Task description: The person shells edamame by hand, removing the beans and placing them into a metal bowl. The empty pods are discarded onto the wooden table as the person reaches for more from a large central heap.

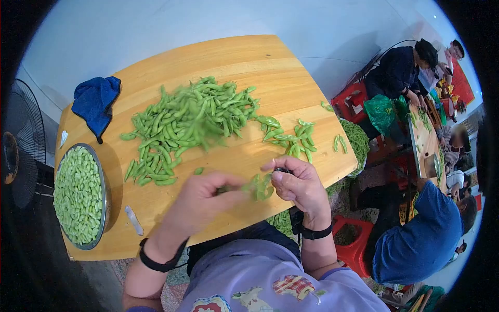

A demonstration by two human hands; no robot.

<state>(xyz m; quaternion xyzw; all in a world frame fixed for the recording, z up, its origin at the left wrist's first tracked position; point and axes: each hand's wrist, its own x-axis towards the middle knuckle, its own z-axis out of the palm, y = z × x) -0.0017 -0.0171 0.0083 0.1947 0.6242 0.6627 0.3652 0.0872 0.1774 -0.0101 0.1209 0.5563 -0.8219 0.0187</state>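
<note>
Both of my hands are over the near edge of the wooden table (208, 229). My left hand (210, 195) is curled and smeared by motion; whether it holds a pod is unclear. Blurred green pods (260, 188) lie between the two hands, against the fingers of my right hand (299, 184). That hand is closed, with a small dark object (282, 170) at its thumb and forefinger. Beyond the hands is a large heap of green pods (192, 114). A smaller pile of flattened-looking pods (291, 138) lies to its right.
A metal bowl of shelled beans (79, 195) stands at the left, near a blue cloth (96, 104) and a flat clear strip (134, 220). A fan (23, 135) is far left. Right are a red stool (353, 244), a person in blue (418, 234) and others at another table.
</note>
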